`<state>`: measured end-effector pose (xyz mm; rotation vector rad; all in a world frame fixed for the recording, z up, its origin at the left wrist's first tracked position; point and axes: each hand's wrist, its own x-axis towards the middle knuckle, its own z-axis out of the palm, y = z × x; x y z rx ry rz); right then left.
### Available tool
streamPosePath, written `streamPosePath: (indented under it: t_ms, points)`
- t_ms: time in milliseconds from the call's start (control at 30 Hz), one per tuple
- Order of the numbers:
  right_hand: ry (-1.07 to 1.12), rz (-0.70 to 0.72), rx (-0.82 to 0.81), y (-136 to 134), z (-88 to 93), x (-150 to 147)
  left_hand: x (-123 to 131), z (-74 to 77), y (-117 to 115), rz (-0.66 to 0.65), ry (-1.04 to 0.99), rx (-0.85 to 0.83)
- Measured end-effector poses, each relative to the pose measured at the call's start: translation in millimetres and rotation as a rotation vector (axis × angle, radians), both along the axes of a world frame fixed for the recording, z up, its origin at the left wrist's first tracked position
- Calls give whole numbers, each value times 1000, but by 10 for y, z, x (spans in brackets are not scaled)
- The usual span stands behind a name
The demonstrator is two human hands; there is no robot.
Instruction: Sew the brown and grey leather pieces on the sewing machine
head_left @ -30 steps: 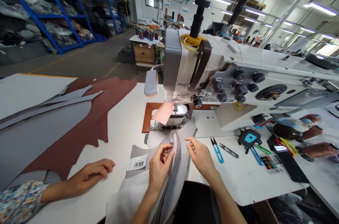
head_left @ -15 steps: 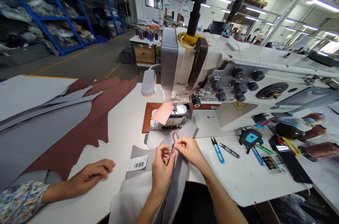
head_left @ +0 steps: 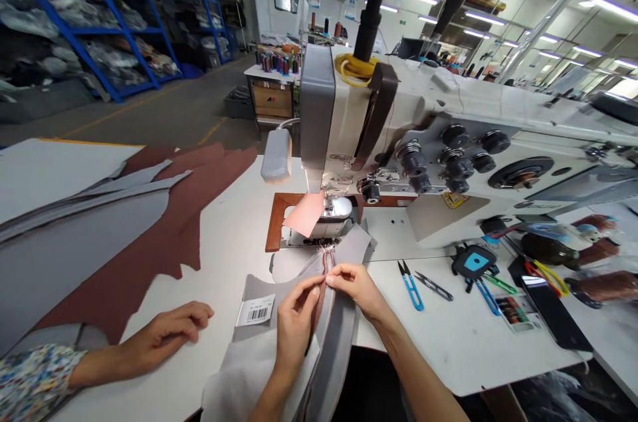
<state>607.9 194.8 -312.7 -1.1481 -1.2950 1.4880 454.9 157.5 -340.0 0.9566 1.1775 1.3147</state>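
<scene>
A grey fabric piece (head_left: 341,335) with a reddish-brown seam edge runs from the sewing machine (head_left: 331,116) toward me. My left hand (head_left: 296,322) pinches this seam from the left, thumb and fingertips together. From the right, my right hand (head_left: 361,289) pinches the same seam, its fingertips close to the left ones. Both hands are a little in front of the presser foot (head_left: 329,206). A white barcode label (head_left: 256,310) lies on the grey material left of my left hand. The exact edge between my fingertips is partly hidden.
Another person's hand (head_left: 164,335) rests on the table at left, beside stacked grey and reddish-brown pieces (head_left: 164,236). Blue thread snips (head_left: 411,286), grey snips (head_left: 433,286), a tape measure (head_left: 474,261) and a phone (head_left: 553,309) lie at right. A small lamp (head_left: 277,155) hangs beside the machine head.
My left hand has turned and shifted slightly left and down, its fingers straighter in a pinch. More of the reddish-brown seam shows between the hands. My right hand keeps its pinch.
</scene>
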Motion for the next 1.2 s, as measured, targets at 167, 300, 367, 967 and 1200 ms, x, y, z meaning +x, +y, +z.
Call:
streamPosePath:
  t_ms: [167,300,367,967,1200]
  points:
    - [-315,-168,305,-139,201,21,-79,-26,70,-123,-358,-296]
    - [-391,-131,304,-233,161,-60,-70,21,90,-114,-144,-191]
    - [-323,-138,274,-246,85,-97,-49,34,118,-92,-25,-154]
    - [-272,-218,284,-338,-71,-23,-103,-41,121,-185,-316,-366]
    - [-275,-193,271,-333,-41,-51,-96,-40,109,-189,-302,-334]
